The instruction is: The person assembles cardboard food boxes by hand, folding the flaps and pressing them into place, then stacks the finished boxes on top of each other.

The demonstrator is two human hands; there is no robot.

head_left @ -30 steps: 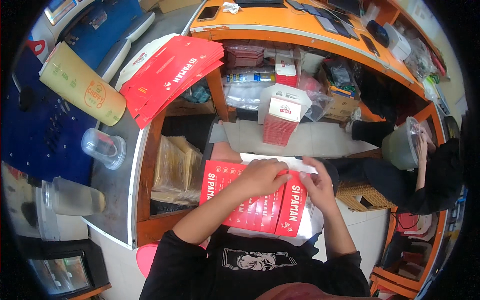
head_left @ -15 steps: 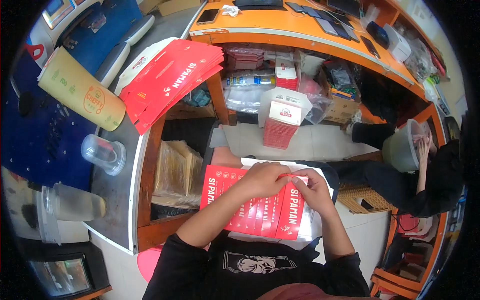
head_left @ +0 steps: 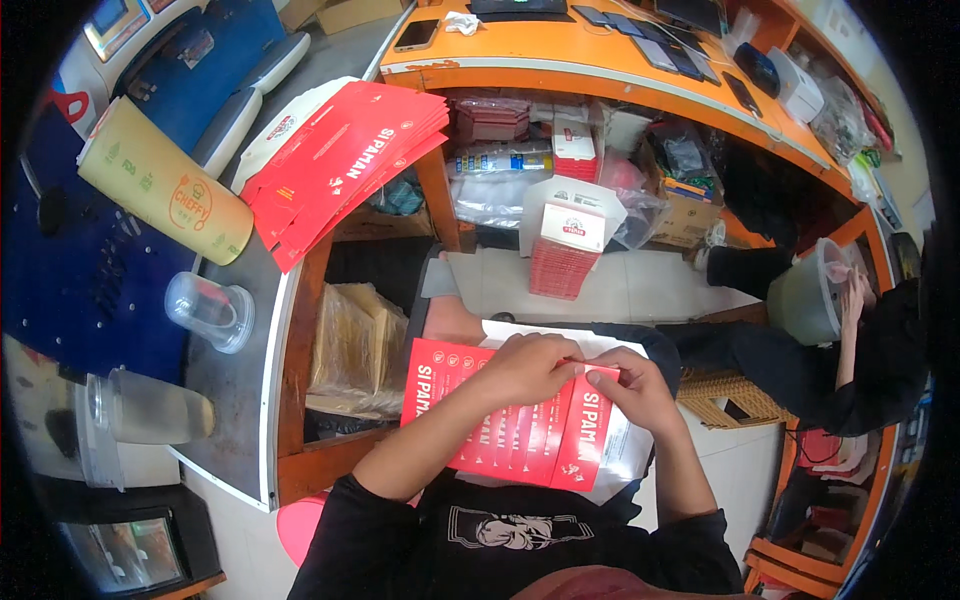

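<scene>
Several flat red printed cartons (head_left: 428,385) lie overlapping in a fanned row across my lap. My left hand (head_left: 535,368) reaches over them, its fingers closed at the top edge of the rightmost red carton (head_left: 582,432). Right beside it, my right hand (head_left: 637,390) pinches the same carton's top edge, thumb on the printed face. The two hands nearly meet there, and the fingertips partly hide the edge between them. White board (head_left: 628,445) shows beneath and to the right of the cartons.
More red cartons (head_left: 345,150) are piled on the grey counter at left, by a large paper cup (head_left: 165,185) and a clear plastic cup (head_left: 210,312). A stack of folded red-and-white cartons (head_left: 567,255) stands ahead. At right, another person holds a translucent tub (head_left: 803,295).
Both hands have come slightly nearer to me, still at the rightmost carton's top edge. The fingers have shifted a little along it, and the view has moved slightly.
</scene>
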